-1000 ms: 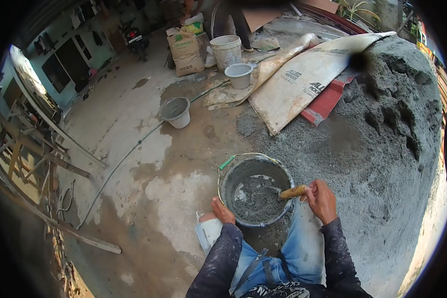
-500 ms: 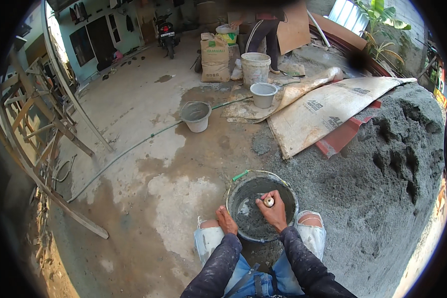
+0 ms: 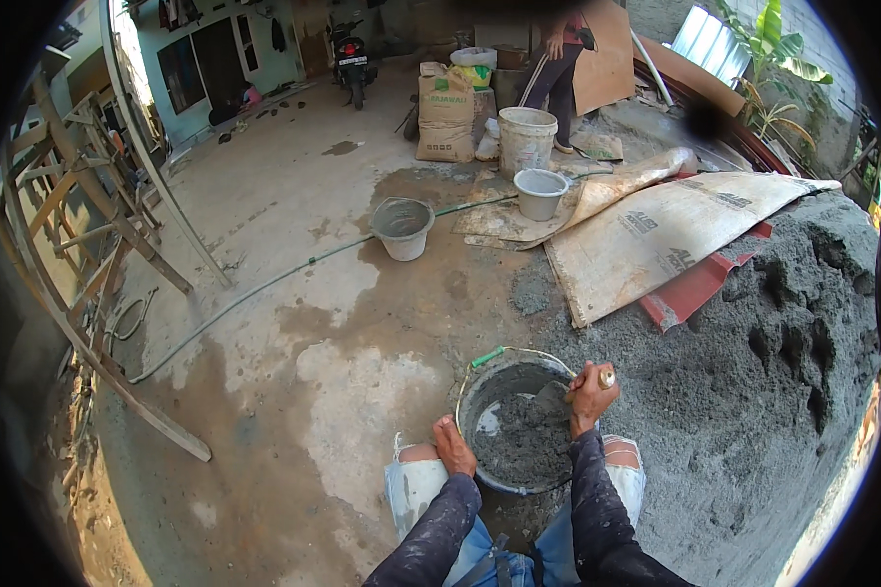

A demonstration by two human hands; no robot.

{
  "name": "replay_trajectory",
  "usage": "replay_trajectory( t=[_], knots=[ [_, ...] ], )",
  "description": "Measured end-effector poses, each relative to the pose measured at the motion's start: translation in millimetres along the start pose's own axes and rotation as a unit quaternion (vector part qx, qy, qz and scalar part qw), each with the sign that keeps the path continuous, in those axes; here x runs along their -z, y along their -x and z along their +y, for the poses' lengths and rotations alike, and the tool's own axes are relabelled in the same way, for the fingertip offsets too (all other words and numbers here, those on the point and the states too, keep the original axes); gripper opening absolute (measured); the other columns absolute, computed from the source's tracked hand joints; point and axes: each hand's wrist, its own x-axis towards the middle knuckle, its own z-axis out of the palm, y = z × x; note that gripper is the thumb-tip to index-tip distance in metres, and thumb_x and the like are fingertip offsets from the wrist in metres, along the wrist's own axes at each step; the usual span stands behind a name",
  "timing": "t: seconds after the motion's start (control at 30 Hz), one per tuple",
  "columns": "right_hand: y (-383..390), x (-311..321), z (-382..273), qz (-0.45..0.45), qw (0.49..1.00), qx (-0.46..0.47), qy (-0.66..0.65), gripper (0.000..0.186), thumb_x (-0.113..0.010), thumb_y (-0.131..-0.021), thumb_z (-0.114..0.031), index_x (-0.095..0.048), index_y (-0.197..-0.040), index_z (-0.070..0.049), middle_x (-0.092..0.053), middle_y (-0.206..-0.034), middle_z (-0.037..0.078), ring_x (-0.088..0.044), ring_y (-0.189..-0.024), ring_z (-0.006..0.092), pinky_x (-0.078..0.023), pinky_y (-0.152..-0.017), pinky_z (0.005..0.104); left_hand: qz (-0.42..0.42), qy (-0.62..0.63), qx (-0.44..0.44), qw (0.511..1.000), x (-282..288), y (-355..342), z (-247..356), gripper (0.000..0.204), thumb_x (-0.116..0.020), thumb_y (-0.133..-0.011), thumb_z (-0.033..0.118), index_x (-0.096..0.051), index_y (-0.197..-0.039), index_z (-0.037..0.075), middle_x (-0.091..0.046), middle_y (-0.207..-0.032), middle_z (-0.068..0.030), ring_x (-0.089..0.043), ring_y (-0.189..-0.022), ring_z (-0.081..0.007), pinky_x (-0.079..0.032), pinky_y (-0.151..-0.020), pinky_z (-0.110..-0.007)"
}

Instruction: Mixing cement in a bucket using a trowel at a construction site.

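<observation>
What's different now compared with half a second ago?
The right hand, gripping the wooden-handled tool, has moved from over the mixing bucket's middle to its right rim, slightly farther from the person. In back, the co-worker's hand has left the yellow-green bag. The left hand stays by the bucket's left rim.
</observation>
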Motion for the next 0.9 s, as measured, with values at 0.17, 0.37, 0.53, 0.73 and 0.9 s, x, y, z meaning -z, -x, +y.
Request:
replay_trajectory(
  t=[0.17,0.37,0.53,0.73,0.9],
  knots=[
    [27,-14,85,-0.098,0.981,0.016,0.164,0.019,-0.059,-0.08,-0.003,-0.046,-0.067,-0.007,-0.049,-0.055,0.0,-0.049,-0.051,0.0092,-0.038,-0.049,0.0257,0.013,-0.019,0.017,1.0,12,-7,-14,0.045,-0.04,-0.101,0.044,-0.054,-0.113,0.003,-0.06,-0.104,-0.0151,-0.057,-0.098,-0.0265,-0.042,-0.088,-0.036],
    [34,9,87,-0.231,0.945,0.001,0.232,0.02,-0.06,-0.079,-0.002,-0.043,-0.07,-0.006,-0.04,-0.064,-0.001,-0.038,-0.061,0.0077,-0.035,-0.055,0.0269,-0.026,-0.012,0.049,0.998,7,7,7,0.049,-0.042,-0.098,0.05,-0.054,-0.116,0.006,-0.062,-0.103,-0.0169,-0.061,-0.093,-0.03,-0.045,-0.085,-0.038],
    [40,20,97,-0.228,0.933,0.018,0.279,0.016,-0.063,-0.08,-0.003,-0.048,-0.075,-0.005,-0.046,-0.066,0.001,-0.045,-0.064,0.01,-0.041,-0.061,0.0275,0.009,-0.03,0.055,0.998,6,4,-16,0.051,-0.043,-0.097,0.051,-0.054,-0.118,0.006,-0.063,-0.108,-0.0182,-0.061,-0.101,-0.0309,-0.045,-0.09,-0.038],
    [52,-1,47,-0.199,0.921,0.042,0.333,0.033,-0.077,-0.076,-0.018,-0.053,-0.093,-0.004,-0.059,-0.087,0.011,-0.058,-0.081,0.0219,-0.047,-0.075,0.0349,0.002,-0.035,0.039,0.999,10,2,13,0.043,-0.043,-0.099,0.043,-0.054,-0.109,0.003,-0.063,-0.1,-0.0176,-0.06,-0.092,-0.0306,-0.045,-0.082,-0.039],
    [17,4,-27,-0.242,0.9,0.061,0.358,0.041,-0.08,-0.075,-0.022,-0.063,-0.105,-0.001,-0.065,-0.099,0.013,-0.063,-0.095,0.0236,-0.049,-0.085,0.0348,-0.001,0.006,-0.006,1.0,-2,-10,-20,0.039,-0.043,-0.1,0.039,-0.054,-0.107,0.002,-0.061,-0.097,-0.0169,-0.058,-0.089,-0.0295,-0.044,-0.081,-0.039]
  ],
)
